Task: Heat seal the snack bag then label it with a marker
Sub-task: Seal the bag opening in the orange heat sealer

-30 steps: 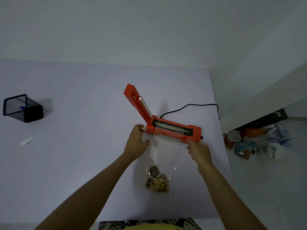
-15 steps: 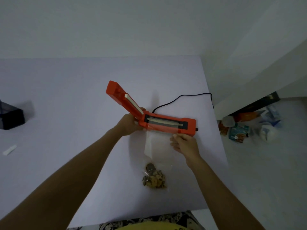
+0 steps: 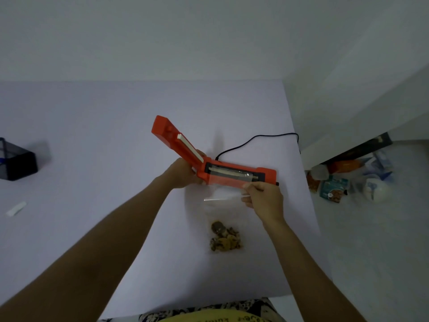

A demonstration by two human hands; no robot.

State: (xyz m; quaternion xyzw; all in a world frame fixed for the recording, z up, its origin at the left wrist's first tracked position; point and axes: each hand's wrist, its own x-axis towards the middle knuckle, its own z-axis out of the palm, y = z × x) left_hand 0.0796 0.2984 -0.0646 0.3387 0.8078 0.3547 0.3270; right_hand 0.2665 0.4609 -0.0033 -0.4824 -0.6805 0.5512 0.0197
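An orange heat sealer (image 3: 241,175) lies on the white table (image 3: 92,159) with its lid raised up to the left. A clear snack bag (image 3: 224,219) holding cookies lies in front of it, its open top edge draped over the sealing strip. My left hand (image 3: 183,175) grips the sealer at its hinge end. My right hand (image 3: 263,197) pinches the bag's upper right edge just below the sealer's right end. No marker can be made out.
A black mesh holder (image 3: 16,161) stands at the far left, and a small white piece (image 3: 16,209) lies in front of it. The sealer's black cord (image 3: 255,141) runs off the table's right edge. Packets and containers (image 3: 343,182) clutter the floor on the right.
My left hand left the bag's top corner and took hold of the sealer's hinge end. My right hand shifted the bag's top edge up over the sealing strip.
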